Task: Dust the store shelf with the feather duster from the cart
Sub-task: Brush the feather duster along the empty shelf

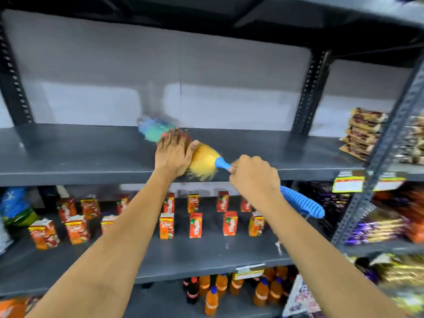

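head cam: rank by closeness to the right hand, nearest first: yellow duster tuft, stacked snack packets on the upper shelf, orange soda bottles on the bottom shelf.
From the right hand:
1. Yellow duster tuft: just left of it, on the upper shelf's front edge, beside the left hand.
2. Stacked snack packets: far right end of the same shelf.
3. Orange soda bottles: lowest shelf, well below.

The feather duster (204,160) lies across the dark grey metal shelf (91,154), with its head pointing to the back-left. The fluffy head is yellow near the handle, then green and light blue toward the tip, which is blurred. The handle is blue, with a smooth cone where it meets the head and a ribbed grip at the far end, which sticks out past the front edge of the shelf. The shelf surface around the duster is bare.
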A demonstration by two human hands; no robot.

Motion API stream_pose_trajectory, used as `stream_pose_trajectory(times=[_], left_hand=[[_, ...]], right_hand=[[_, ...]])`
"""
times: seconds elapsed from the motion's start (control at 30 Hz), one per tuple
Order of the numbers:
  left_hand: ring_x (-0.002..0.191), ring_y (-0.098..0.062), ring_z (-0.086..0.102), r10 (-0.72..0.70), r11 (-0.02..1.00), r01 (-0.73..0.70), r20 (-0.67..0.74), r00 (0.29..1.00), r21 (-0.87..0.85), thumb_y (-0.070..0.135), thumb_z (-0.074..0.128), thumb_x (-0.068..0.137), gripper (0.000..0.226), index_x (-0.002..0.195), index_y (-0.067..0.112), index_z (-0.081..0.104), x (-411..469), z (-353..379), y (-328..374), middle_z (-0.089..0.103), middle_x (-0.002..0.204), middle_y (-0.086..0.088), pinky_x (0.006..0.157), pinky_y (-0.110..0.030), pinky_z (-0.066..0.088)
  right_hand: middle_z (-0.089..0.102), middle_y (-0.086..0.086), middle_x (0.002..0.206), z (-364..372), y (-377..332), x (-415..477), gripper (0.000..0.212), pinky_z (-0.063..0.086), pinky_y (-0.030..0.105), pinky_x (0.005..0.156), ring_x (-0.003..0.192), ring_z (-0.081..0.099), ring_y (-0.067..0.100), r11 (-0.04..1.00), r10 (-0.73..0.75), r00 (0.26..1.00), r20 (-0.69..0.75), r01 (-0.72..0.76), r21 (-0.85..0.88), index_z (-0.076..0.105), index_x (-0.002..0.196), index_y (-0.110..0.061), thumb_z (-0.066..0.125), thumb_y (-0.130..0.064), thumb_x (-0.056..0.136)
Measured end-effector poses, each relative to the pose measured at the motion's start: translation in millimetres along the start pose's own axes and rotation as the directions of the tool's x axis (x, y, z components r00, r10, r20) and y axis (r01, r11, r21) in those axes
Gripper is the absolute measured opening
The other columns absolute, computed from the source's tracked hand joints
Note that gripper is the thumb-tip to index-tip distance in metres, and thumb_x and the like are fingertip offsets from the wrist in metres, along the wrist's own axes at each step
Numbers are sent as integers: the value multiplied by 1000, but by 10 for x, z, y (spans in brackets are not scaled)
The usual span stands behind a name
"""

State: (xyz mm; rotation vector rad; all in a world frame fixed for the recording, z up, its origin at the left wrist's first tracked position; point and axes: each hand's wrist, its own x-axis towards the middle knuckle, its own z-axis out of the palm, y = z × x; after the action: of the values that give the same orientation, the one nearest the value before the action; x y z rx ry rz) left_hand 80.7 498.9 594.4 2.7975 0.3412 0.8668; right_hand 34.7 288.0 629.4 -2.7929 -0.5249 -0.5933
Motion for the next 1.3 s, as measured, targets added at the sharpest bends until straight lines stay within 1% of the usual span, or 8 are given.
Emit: stream_pose_trajectory(times=[0.13,0.27,0.37,0.5,0.7,0.9,1.07,1.3], left_hand=[[146,-25,8,113,993,-114,38,993,24,52,18,94,63,145,15,22,57,156,412,19,156,-12,118,-43,9],[146,-24,5,239,968,-244,88,967,60,52,17,95,61,146,19,16,20,282,719,15,158,-10,119,-43,8],[146,-23,4,283,954,-291,105,953,67,52,16,95,61,146,18,15,-15,348,768,14,158,-9,119,-41,7],[147,-22,0,255,965,-261,122,959,36,54,13,93,64,147,19,10,-28,349,746,8,159,-9,119,-40,3],[147,-22,0,241,969,-236,82,967,-70,52,17,94,63,147,18,14,-27,320,721,8,159,-9,119,-41,2],[146,-24,7,254,965,-257,41,966,58,51,17,94,61,145,17,21,-38,266,572,19,157,-10,119,-45,5],[146,-23,6,267,963,-269,43,963,34,52,15,93,64,145,16,21,-69,294,536,19,157,-10,119,-43,3],[146,-24,7,309,942,-313,56,949,121,54,14,92,66,145,15,21,-125,277,536,19,157,-12,119,-43,4]], right_hand=[[63,16,112,-153,751,-58,30,47,40,84,106,59,37,973,217,975,-45,-219,-76,60,112,-9,52,-28,91],[63,19,108,-227,1257,-99,23,44,36,70,101,61,37,915,348,931,-115,-364,-176,58,106,-3,52,-20,92],[64,17,109,-199,1325,-60,20,46,35,70,102,62,35,887,378,917,-128,-398,-235,59,108,-3,49,-12,93],[66,12,112,-22,1087,-28,23,50,36,80,105,62,31,909,327,937,-118,-347,-230,60,110,-7,43,-8,95],[67,11,100,219,828,-143,22,43,33,64,91,66,31,975,82,990,-116,-103,-196,62,104,-10,45,-22,97],[68,10,104,68,977,93,30,36,30,64,96,64,29,935,228,967,-110,-249,-253,62,104,-10,44,-33,97],[67,10,107,169,551,103,26,35,29,65,99,63,28,988,95,995,24,-91,-122,61,108,-9,55,-25,88],[66,8,109,146,735,101,24,36,29,65,100,63,26,969,156,988,20,-149,-199,59,111,-10,50,-18,91]])
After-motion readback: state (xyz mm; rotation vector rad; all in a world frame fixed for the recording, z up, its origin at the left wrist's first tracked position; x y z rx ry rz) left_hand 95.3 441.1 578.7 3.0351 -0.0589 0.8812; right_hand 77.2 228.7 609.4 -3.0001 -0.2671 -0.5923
